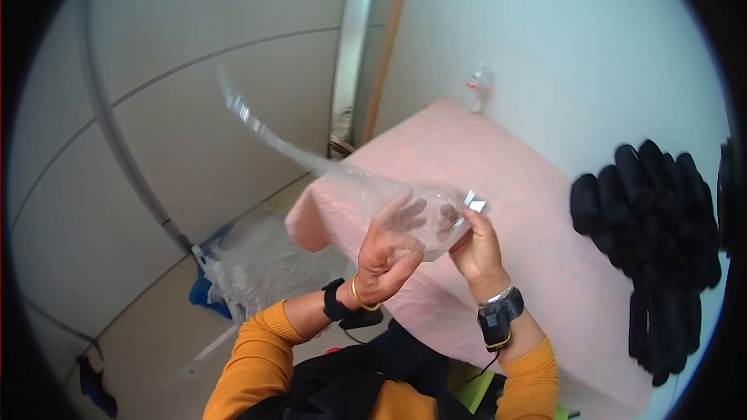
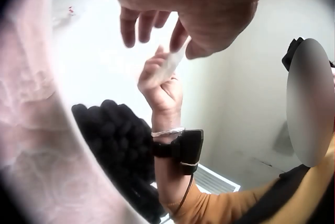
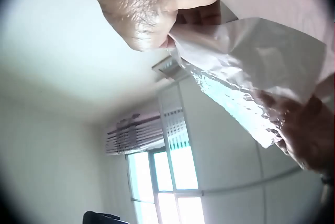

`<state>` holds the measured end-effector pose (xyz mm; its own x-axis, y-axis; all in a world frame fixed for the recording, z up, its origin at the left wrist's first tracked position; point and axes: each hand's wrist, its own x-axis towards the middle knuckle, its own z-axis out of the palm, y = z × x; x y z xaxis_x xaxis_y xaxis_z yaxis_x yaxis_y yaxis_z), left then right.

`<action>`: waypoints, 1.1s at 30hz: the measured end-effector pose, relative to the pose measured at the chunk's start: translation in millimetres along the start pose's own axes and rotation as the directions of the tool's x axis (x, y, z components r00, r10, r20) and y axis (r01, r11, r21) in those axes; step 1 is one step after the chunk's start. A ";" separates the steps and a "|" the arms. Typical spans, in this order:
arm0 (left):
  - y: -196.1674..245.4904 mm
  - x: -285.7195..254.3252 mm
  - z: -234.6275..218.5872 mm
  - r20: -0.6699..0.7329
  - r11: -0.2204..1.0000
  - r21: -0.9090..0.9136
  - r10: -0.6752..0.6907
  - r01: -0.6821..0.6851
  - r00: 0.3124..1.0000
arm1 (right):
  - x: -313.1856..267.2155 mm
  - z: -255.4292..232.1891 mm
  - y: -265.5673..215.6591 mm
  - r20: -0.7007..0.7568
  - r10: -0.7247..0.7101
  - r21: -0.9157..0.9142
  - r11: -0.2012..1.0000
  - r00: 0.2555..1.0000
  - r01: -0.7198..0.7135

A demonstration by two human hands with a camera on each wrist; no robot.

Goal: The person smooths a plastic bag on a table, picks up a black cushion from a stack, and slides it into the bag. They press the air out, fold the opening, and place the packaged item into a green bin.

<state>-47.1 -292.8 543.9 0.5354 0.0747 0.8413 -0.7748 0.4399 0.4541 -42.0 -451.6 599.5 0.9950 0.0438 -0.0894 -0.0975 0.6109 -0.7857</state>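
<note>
Probably a small workroom: pale panelled walls, a pink-covered table point(image 1: 537, 264) and heaped black rolls point(image 1: 650, 218).

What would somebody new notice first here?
Probably the shiny clear plastic at the left hand and right hand, near the middle. Next, the big pink cover beneath, and the lumpy black bundle on the right, by the pale wall.
</note>
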 end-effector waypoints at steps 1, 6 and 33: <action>-0.6 -10.2 10.3 0.080 0.998 -0.018 -0.065 0.066 0.995 | -8.4 -12.6 -14.8 0.032 -0.106 -0.101 0.989 0.994 0.109; -1.9 -51.5 11.5 0.493 0.931 0.292 -0.343 0.219 0.800 | -56.7 -93.3 -58.8 -0.031 -0.384 -0.468 0.821 0.923 0.326; -75.5 -106.4 226.8 0.763 0.898 0.415 -0.254 -0.148 0.595 | -147.1 -254.4 -22.4 0.216 -0.412 -0.905 -0.424 0.885 0.023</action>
<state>-121.9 -536.9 486.7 0.2591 -0.7498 0.6088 -0.9144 0.0127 0.4047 -191.3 -672.8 474.5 0.9252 -0.0420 0.3771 0.0465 -0.9738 -0.2226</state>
